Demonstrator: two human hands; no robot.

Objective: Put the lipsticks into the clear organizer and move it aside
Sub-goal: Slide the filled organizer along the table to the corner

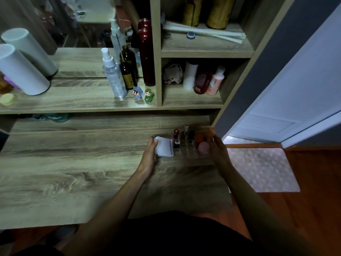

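A clear organizer [186, 150] stands on the wooden desk near its back right corner. Several lipsticks [176, 138] stand upright in its compartments, along with a white compact marked "4U2skin" [164, 148] and pink and orange sponges [203, 147]. My left hand [149, 154] grips the organizer's left end, thumb against the white compact. My right hand [218, 149] holds its right end. Both hands clasp the organizer between them.
The desk [73, 172] stretches wide to the left. A shelf above carries spray bottles [112, 72], a dark bottle, a tall red bottle [146, 52], two small figurines [144, 94] and white cylinders [20, 69]. A white door [295, 89] and patterned mat [262, 169] lie to the right.
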